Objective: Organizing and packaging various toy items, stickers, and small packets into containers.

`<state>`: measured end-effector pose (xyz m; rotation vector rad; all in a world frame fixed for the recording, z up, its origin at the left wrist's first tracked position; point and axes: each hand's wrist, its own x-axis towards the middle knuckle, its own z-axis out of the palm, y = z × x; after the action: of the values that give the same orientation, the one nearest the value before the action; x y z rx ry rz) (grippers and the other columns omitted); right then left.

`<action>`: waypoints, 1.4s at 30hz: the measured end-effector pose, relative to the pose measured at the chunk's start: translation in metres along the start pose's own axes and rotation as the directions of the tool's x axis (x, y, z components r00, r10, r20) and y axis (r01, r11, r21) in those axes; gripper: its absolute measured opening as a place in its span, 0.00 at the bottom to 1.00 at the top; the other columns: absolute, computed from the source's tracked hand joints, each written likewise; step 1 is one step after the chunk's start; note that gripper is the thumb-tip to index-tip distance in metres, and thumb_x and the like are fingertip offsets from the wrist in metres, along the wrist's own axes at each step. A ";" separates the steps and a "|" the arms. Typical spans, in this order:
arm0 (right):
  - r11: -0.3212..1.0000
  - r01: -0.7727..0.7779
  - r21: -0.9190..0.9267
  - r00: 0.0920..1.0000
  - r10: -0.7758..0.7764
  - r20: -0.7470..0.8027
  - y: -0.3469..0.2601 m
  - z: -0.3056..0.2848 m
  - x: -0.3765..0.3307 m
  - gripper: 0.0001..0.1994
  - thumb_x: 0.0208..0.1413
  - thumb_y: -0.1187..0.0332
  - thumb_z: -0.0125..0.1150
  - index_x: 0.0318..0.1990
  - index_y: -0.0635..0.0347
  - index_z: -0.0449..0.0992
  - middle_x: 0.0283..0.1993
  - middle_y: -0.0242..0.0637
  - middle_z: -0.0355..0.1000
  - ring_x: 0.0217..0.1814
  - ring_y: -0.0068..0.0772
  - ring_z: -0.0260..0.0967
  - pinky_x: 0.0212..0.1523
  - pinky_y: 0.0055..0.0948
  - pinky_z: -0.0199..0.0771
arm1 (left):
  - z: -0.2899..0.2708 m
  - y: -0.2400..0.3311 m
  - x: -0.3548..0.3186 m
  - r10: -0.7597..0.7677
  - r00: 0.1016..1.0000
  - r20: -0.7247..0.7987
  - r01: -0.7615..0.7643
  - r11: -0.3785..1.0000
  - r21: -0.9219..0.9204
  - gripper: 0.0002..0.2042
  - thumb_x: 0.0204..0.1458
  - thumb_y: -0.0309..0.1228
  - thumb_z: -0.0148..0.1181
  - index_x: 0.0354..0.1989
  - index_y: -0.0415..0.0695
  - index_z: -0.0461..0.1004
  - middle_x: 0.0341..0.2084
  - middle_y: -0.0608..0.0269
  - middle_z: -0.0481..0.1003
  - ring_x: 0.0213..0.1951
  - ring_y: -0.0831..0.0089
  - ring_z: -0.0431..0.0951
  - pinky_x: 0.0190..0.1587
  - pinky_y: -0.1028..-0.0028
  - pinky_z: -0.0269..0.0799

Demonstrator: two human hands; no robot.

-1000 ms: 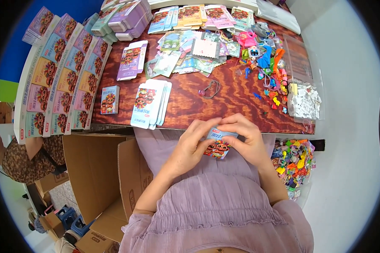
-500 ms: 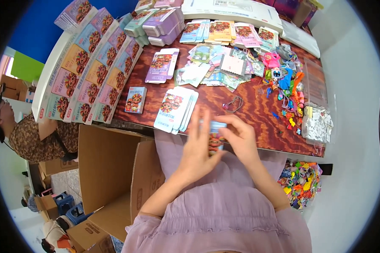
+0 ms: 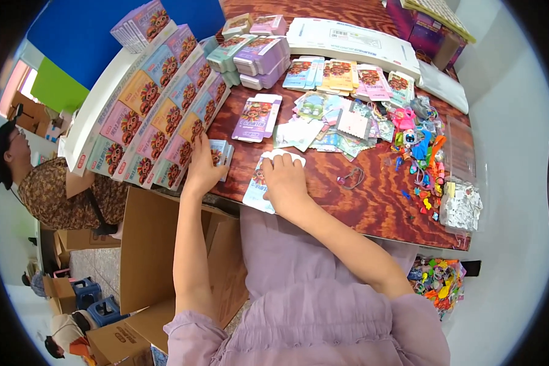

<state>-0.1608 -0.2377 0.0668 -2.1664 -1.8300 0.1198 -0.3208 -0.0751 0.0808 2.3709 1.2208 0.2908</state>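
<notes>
My left hand reaches to a pair of small blue printed boxes beside the tiered display. Its thumb and fingers lie around the edges of one box. My right hand rests over a pile of flat white-and-blue cartons, fingers apart and bent across the top. The hand hides much of that pile. Behind it lies a purple flat carton stack. Shiny printed pouches are heaped to the right of that stack, and a small corded trinket lies nearer me.
A tiered display of coloured boxes fills the left. Boxes are stacked behind, with a long white carton at the back. Colourful trinkets and a clear tray are at right. An open cardboard box stands below left.
My hands have parted from the small blue box they held together. The left went left to beside the display; the right came down on the flat cartons. The view has shifted.
</notes>
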 end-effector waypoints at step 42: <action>0.269 -0.020 0.963 0.915 0.394 -0.091 0.071 -0.074 -0.136 0.06 0.57 0.80 0.62 0.41 0.64 0.73 0.41 0.32 0.73 0.43 0.18 0.72 0.43 0.20 0.73 | 0.077 0.155 -0.145 0.340 0.916 -0.214 -0.399 0.717 -0.572 0.28 0.51 0.13 0.58 0.64 0.37 0.65 0.37 0.55 0.75 0.39 0.68 0.78 0.42 0.74 0.75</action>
<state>-0.0991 -0.3930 0.1000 -1.3377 -0.7899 0.6993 -0.2656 -0.2930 0.0917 2.0023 0.5337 0.8049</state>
